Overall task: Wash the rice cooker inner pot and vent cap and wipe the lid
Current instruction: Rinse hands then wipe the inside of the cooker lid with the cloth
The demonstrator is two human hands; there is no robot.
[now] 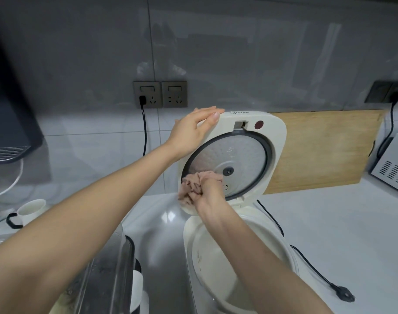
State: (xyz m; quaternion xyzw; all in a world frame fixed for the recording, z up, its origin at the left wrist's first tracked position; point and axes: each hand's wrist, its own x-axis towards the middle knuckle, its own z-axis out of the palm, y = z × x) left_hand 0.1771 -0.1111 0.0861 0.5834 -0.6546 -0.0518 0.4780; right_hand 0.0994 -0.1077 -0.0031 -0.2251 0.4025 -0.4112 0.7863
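The open rice cooker [193,241] stands nearest on the counter [340,223]. Past its rim, the right hand [208,189] bunches a pink cloth [190,185] in curled fingers against the upright lid [278,132] at its 7 o'clock. The left hand [192,130] lies with straight fingers on the lid's 11 o'clock edge. A wooden board [324,150] leans just behind, at 3 o'clock.

left hand [193,129] flat and extended; right hand [208,189] clenches a cloth [190,185].

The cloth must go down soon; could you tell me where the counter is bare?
Bare counter lies right of the rice cooker, between the cutting board and the loose cord. Left, by the mug and glass container, is crowded.
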